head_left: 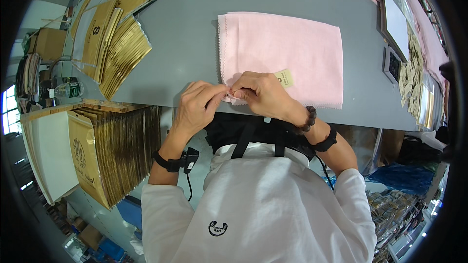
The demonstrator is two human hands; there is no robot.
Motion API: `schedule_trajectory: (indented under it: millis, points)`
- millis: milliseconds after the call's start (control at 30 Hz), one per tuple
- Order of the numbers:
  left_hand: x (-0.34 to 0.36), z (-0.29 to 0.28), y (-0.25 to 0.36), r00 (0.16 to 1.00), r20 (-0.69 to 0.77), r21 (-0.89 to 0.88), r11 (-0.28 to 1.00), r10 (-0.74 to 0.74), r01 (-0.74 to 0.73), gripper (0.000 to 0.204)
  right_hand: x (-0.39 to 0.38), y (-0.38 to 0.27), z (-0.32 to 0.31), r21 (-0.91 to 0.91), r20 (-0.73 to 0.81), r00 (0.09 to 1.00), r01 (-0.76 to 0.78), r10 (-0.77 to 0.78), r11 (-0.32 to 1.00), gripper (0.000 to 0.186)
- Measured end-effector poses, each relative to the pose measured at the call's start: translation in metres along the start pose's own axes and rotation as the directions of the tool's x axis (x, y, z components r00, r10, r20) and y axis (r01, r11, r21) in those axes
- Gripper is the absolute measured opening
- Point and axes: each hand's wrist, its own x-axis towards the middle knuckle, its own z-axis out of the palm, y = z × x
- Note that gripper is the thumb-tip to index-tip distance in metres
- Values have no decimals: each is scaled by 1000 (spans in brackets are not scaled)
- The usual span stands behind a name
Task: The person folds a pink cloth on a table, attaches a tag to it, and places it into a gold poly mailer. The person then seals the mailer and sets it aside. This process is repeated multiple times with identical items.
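A folded pink cloth (pixel 287 44) with zigzag-cut edges lies on the grey table in front of me. At its near left corner both my hands meet. My left hand (pixel 199 103) pinches the bunched corner between thumb and fingers. Close against it, my right hand (pixel 261 92) pinches the same corner, its wrist resting over the cloth's near edge. Just beyond my right hand a small pale yellow tag (pixel 283 78) shows on the cloth, partly covered by the hand. Whatever small detail sits between the fingertips is too small to make out.
Stacks of gold packets (pixel 124 44) spread over the table's left end. Below them stands a box (pixel 48 151) packed with more gold packets. A clear bottle (pixel 68 90) is at far left. To the right are a white board (pixel 394 27), a small dark-framed device (pixel 391 65) and a beige tag pile (pixel 412 75).
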Motion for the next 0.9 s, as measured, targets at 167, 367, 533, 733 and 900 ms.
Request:
schedule_trajectory:
  millis: [167, 367, 533, 733, 900]
  points:
    - [1, -2, 9, 968, -112, -110, 971, -224, 212, 17, -1, 4, -2, 187, 14, 982, -190, 191, 964, 7]
    - [6, -7, 18, 984, -30, -198, 966, -176, 166, 15, 2, 4, -3, 190, 41, 970, -243, 240, 951, 9]
    - [4, 1, 14, 946, 26, -282, 905, -324, 317, 9, 1, 0, -4, 179, -2, 991, -128, 131, 975, 15]
    - [0, 2, 9, 805, 195, -456, 675, -560, 580, 10, -6, 2, 0, -130, -53, 985, 154, -162, 979, 23]
    - [6, -6, 10, 656, 384, -510, 443, -650, 737, 14, -8, 8, 5, -247, -66, 954, 269, -293, 931, 21]
